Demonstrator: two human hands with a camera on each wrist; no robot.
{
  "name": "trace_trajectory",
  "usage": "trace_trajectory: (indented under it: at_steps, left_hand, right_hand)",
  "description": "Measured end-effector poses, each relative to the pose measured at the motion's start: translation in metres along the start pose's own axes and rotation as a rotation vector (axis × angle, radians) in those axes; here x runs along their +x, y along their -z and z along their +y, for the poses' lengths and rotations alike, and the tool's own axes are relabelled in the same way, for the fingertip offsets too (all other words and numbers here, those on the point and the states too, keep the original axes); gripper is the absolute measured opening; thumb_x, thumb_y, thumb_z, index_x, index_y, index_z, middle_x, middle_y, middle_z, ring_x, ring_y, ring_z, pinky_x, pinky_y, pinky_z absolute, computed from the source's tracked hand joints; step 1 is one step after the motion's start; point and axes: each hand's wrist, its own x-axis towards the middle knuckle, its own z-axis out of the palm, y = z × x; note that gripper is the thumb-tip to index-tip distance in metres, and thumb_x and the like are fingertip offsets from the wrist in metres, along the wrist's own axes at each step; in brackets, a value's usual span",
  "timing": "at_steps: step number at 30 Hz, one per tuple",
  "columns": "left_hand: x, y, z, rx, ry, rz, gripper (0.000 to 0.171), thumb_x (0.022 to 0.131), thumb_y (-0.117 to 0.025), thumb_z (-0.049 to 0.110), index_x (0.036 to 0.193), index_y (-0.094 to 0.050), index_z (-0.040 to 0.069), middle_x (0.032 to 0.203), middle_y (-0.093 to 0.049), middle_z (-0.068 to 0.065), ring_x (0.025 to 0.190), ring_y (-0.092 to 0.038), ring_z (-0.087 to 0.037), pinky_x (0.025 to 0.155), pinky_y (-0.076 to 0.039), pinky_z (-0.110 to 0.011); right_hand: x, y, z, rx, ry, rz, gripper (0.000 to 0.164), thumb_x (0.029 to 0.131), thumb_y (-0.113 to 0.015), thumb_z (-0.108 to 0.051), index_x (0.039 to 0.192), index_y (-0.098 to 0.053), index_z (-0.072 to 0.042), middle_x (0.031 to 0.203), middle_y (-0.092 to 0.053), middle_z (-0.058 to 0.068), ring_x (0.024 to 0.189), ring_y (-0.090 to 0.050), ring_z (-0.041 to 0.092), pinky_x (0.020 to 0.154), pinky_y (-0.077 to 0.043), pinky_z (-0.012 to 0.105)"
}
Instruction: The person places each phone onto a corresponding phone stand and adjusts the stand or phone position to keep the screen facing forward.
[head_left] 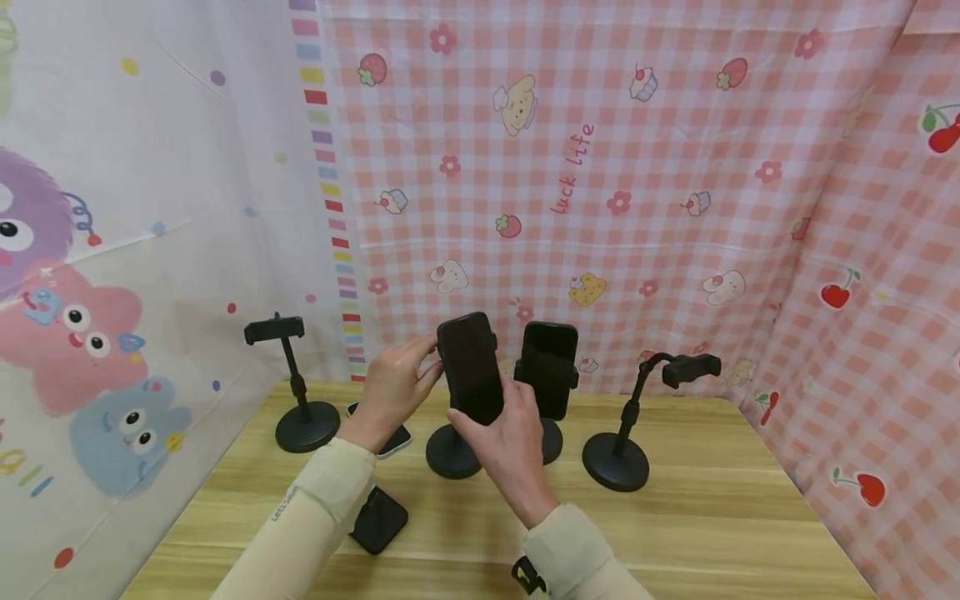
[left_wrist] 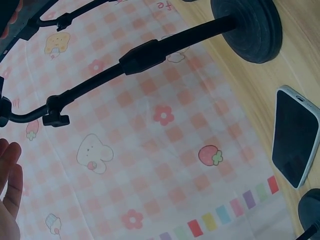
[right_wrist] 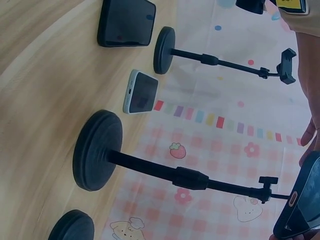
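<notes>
A black phone [head_left: 468, 362] stands upright, slightly tilted, at the head of a black phone stand [head_left: 450, 457]. My right hand [head_left: 513, 433] grips its lower part, the thumb across the front and the fingers at the right edge. At its upper left edge, my left hand [head_left: 397, 379] touches with extended fingers; the left wrist view shows those fingers [left_wrist: 14, 187] beside the stand's bent neck [left_wrist: 30, 118]. The right wrist view shows the stand's pole [right_wrist: 190, 178] and the phone's edge [right_wrist: 293, 198]. The clamp is mostly hidden behind the phone.
Just right, another stand holds a black phone [head_left: 550, 367]. Stands with bare clamps are at far left [head_left: 307, 427] and right [head_left: 615, 462]. A white-edged phone [left_wrist: 296, 137] lies behind my left wrist; a black phone [head_left: 380, 521] lies nearer. Patterned cloth [head_left: 637, 167] hangs behind the table.
</notes>
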Motion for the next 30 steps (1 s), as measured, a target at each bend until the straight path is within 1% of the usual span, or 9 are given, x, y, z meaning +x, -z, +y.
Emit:
trace_trajectory:
  at_steps: [3, 8, 14, 21, 25, 30]
  left_hand:
    - [0.0, 0.0, 0.001, -0.006, 0.006, -0.002, 0.035, 0.081, -0.075, 0.013, 0.115, -0.068, 0.007, 0.097, -0.075, -0.013, 0.082, -0.069, -0.024, 0.071, -0.058, -0.044]
    - [0.001, 0.0, 0.002, -0.009, 0.012, 0.001, 0.033, 0.082, -0.074, 0.011, 0.114, -0.068, 0.007, 0.099, -0.075, -0.013, 0.084, -0.069, -0.024, 0.073, -0.058, -0.044]
    - [-0.001, -0.002, 0.002, -0.023, -0.011, -0.001, 0.025, 0.082, -0.073, 0.01, 0.107, -0.068, 0.005, 0.095, -0.075, -0.012, 0.082, -0.068, -0.023, 0.071, -0.058, -0.043]
    - [-0.002, -0.002, 0.004, -0.033, -0.013, -0.009, 0.017, 0.084, -0.071, 0.011, 0.1, -0.066, 0.006, 0.091, -0.074, -0.011, 0.078, -0.066, -0.022, 0.069, -0.057, -0.042]
    - [-0.002, -0.001, 0.006, -0.019, -0.025, -0.007, 0.019, 0.084, -0.072, 0.01, 0.101, -0.066, 0.006, 0.091, -0.074, -0.011, 0.079, -0.066, -0.023, 0.07, -0.057, -0.043]
    - [-0.004, 0.001, 0.007, -0.01, -0.04, -0.007, 0.021, 0.084, -0.071, 0.01, 0.104, -0.066, 0.005, 0.092, -0.073, -0.011, 0.08, -0.065, -0.026, 0.071, -0.057, -0.045]
  right_hand:
    - [0.002, -0.002, -0.001, 0.003, 0.003, 0.002, 0.083, 0.069, -0.08, -0.046, 0.135, -0.051, -0.004, 0.119, -0.053, 0.014, 0.1, -0.053, 0.025, 0.085, -0.051, 0.049]
    - [0.006, -0.004, -0.003, 0.012, 0.011, 0.011, 0.082, 0.069, -0.08, -0.045, 0.135, -0.051, -0.005, 0.118, -0.054, 0.014, 0.1, -0.053, 0.025, 0.084, -0.051, 0.049]
    - [0.011, -0.006, -0.003, 0.015, -0.016, 0.02, 0.084, 0.069, -0.078, -0.048, 0.136, -0.05, -0.006, 0.12, -0.055, 0.015, 0.101, -0.054, 0.026, 0.086, -0.051, 0.049]
    - [0.015, -0.007, -0.005, 0.028, -0.04, 0.024, 0.083, 0.069, -0.078, -0.049, 0.136, -0.05, -0.008, 0.121, -0.054, 0.014, 0.102, -0.053, 0.024, 0.087, -0.051, 0.048]
    - [0.016, -0.008, -0.006, 0.041, -0.053, 0.029, 0.083, 0.069, -0.079, -0.048, 0.136, -0.05, -0.007, 0.122, -0.054, 0.014, 0.102, -0.052, 0.024, 0.088, -0.05, 0.049]
    - [0.018, -0.009, -0.01, 0.066, -0.06, 0.033, 0.082, 0.068, -0.08, -0.047, 0.133, -0.052, -0.006, 0.12, -0.055, 0.014, 0.1, -0.053, 0.025, 0.086, -0.05, 0.048]
